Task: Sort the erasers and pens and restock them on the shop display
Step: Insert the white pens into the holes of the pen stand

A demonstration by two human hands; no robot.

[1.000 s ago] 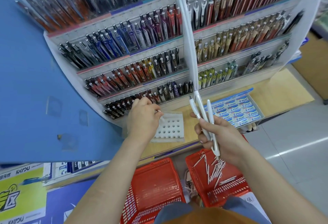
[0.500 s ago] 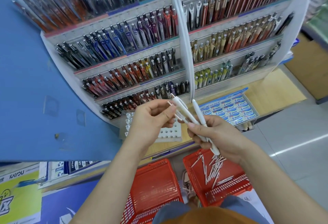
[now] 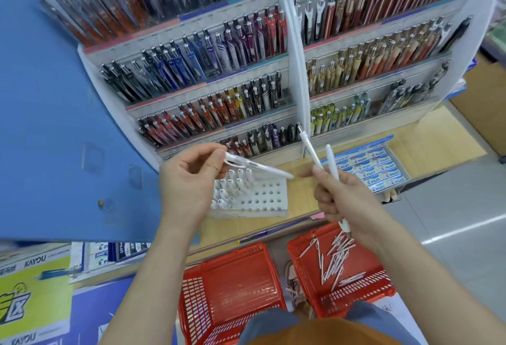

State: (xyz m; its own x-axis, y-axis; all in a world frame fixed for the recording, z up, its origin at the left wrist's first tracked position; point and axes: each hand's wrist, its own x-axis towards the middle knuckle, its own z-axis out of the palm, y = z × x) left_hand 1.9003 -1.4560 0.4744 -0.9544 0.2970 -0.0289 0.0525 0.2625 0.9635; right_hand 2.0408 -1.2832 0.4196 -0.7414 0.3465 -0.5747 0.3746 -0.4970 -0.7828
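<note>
One white pen (image 3: 260, 167) is pinched in the left hand (image 3: 189, 180) just above the white holder block (image 3: 269, 197), tip pointing right. Right of the block, the right hand (image 3: 347, 202) grips two more pens (image 3: 312, 150), raised. Holes along the block's left side are filled; the rest gape. Pen restocking looks under way: next, the held pen likely needs turning upright and lowering into a free hole. Erasers (image 3: 369, 172) sit boxed farther right of the block; loose pens (image 3: 336, 260) wait in the red basket (image 3: 298, 276) below it.
</note>
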